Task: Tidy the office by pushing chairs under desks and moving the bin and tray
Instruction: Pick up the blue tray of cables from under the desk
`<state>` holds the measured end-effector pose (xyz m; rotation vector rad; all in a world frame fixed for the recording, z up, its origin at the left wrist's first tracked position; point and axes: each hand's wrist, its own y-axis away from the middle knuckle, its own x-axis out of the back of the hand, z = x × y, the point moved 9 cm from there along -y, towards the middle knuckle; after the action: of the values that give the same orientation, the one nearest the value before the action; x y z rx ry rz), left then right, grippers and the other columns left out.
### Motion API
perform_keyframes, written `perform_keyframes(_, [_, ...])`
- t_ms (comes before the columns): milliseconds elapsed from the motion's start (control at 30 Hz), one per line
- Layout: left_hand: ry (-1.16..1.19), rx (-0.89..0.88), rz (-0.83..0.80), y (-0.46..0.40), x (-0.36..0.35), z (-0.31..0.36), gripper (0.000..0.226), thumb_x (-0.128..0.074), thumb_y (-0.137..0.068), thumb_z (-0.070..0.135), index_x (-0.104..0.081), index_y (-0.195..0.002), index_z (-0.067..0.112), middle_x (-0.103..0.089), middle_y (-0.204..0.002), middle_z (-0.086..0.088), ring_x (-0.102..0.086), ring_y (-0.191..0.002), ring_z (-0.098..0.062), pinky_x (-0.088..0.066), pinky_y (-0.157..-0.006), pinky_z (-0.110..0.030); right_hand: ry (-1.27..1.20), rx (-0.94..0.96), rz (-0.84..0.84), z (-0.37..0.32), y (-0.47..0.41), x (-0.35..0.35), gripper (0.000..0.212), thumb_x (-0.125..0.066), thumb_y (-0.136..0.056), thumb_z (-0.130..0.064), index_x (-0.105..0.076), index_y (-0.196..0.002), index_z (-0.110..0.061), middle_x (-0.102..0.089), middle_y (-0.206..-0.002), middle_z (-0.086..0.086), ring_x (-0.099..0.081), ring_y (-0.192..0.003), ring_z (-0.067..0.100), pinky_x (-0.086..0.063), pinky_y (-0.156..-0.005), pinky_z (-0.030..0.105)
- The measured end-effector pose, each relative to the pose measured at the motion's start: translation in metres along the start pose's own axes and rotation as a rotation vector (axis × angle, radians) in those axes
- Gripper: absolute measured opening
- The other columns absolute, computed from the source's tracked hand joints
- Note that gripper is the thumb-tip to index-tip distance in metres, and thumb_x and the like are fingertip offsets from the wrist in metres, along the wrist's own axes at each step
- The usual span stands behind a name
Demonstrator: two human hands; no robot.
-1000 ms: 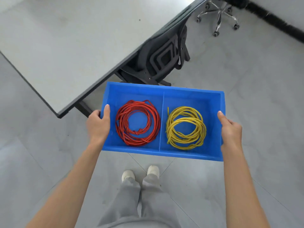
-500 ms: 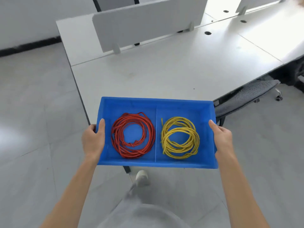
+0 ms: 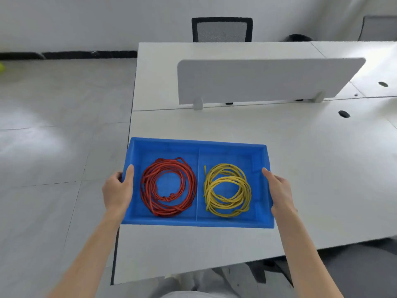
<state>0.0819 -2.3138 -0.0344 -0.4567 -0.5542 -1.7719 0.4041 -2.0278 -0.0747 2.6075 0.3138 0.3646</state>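
I carry a blue two-compartment tray over the left part of a white desk. A coil of red cable lies in its left compartment and a coil of yellow cable in its right one. My left hand grips the tray's left wall, thumb over the rim. My right hand grips the right wall the same way. Whether the tray touches the desk top I cannot tell.
A grey divider panel stands across the desk's middle. A black mesh chair sits behind the far desk, a second chair back at the far right. Grey tiled floor spreads to the left. Cable holes mark the desk.
I have turned and stepped toward the desk. The tray, which was over the floor beside the desk, is now above the desk's left part. Both grips are unchanged.
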Motion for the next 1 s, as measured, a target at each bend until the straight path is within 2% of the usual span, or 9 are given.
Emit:
perform_keyframes(67, [0.014,0.025,0.057,-0.014,-0.008,0.007,0.052,-0.051,-0.092,0.032,-0.025,-0.051,0.013,-0.027,-0.050,-0.003,-0.025,-0.048,-0.020,-0.023,-0.050,-0.036,0.020,0.005,-0.029,-0.020,-0.038,-0.017,0.082,-0.063,-0.055,-0.059,-0.047,-0.089,0.013,-0.044,-0.083,0.001,-0.041,-0.074,0.018,-0.033,-0.066,0.035])
perform_keyframes(167, [-0.022,0.087,0.122,-0.031,-0.014,0.010,0.052,-0.051,-0.091,0.032,-0.026,-0.051,0.011,-0.029,-0.050,-0.005,-0.027,-0.048,-0.021,-0.026,-0.047,-0.034,0.080,0.014,-0.100,-0.045,-0.073,-0.046,0.058,-0.063,-0.048,-0.060,-0.053,-0.078,-0.011,-0.044,-0.083,0.003,-0.040,-0.073,0.019,-0.033,-0.065,0.035])
perform_keyframes(267, [-0.003,0.130,0.155,-0.051,-0.024,0.015,0.050,-0.050,-0.091,0.032,-0.027,-0.051,0.011,-0.030,-0.050,-0.005,-0.028,-0.048,-0.020,-0.024,-0.047,-0.032,0.122,0.011,-0.156,-0.064,-0.105,-0.073,0.060,-0.062,-0.048,-0.058,-0.052,-0.077,-0.007,-0.044,-0.084,0.002,-0.041,-0.074,0.019,-0.033,-0.066,0.035])
perform_keyframes(400, [-0.012,0.177,0.145,-0.094,-0.047,0.018,0.049,-0.050,-0.090,0.030,-0.028,-0.051,0.012,-0.030,-0.050,-0.005,-0.030,-0.050,-0.024,-0.025,-0.048,-0.033,0.114,-0.024,-0.182,-0.082,-0.140,-0.102,0.052,-0.065,-0.063,-0.044,-0.052,-0.077,0.004,-0.047,-0.079,0.006,-0.041,-0.070,0.023,-0.035,-0.064,0.035])
perform_keyframes(500, [-0.026,0.188,0.135,-0.132,-0.066,0.026,0.042,-0.049,-0.089,0.025,-0.036,-0.051,0.010,-0.038,-0.053,-0.010,-0.038,-0.061,-0.030,-0.030,-0.056,-0.036,0.112,-0.036,-0.185,-0.100,-0.169,-0.125,0.024,-0.061,-0.081,-0.027,-0.051,-0.071,-0.008,-0.052,-0.068,0.011,-0.048,-0.061,0.024,-0.040,-0.060,0.033])
perform_keyframes(600, [-0.078,0.148,0.091,-0.171,-0.085,0.041,0.025,-0.046,-0.090,0.020,-0.058,-0.081,0.000,-0.057,-0.078,-0.023,-0.052,-0.081,-0.037,-0.039,-0.070,-0.040,0.112,-0.048,-0.169,-0.114,-0.194,-0.145,0.022,-0.058,-0.085,-0.022,-0.051,-0.068,-0.009,-0.056,-0.070,0.010,-0.052,-0.063,0.025,-0.044,-0.064,0.035])
perform_keyframes(700, [-0.141,0.122,0.021,-0.202,-0.100,0.047,0.030,-0.043,-0.090,0.016,-0.056,-0.114,0.004,-0.061,-0.103,-0.018,-0.054,-0.094,-0.034,-0.040,-0.078,-0.037,0.103,-0.071,-0.162,-0.123,-0.209,-0.161,0.021,-0.058,-0.085,-0.022,-0.052,-0.071,-0.008,-0.056,-0.067,0.008,-0.053,-0.059,0.023,-0.045,-0.060,0.032])
perform_keyframes(833, [-0.187,0.117,-0.018,-0.226,-0.114,0.049,0.033,-0.041,-0.092,0.014,-0.052,-0.122,0.005,-0.060,-0.114,-0.019,-0.054,-0.099,-0.034,-0.036,-0.074,-0.033,0.101,-0.091,-0.151,-0.133,-0.226,-0.177,0.024,-0.057,-0.086,-0.020,-0.047,-0.068,-0.009,-0.054,-0.068,0.007,-0.052,-0.058,0.021,-0.044,-0.057,0.031])
perform_keyframes(1000, [-0.215,0.113,-0.045,-0.243,-0.128,0.050,0.031,-0.039,-0.094,0.013,-0.054,-0.119,0.002,-0.060,-0.111,-0.019,-0.054,-0.093,-0.032,-0.035,-0.072,-0.033,0.116,-0.105,-0.115,-0.135,-0.241,-0.184,0.025,-0.057,-0.087,-0.020,-0.045,-0.067,-0.009,-0.053,-0.067,0.008,-0.051,-0.058,0.022,-0.044,-0.059,0.031])
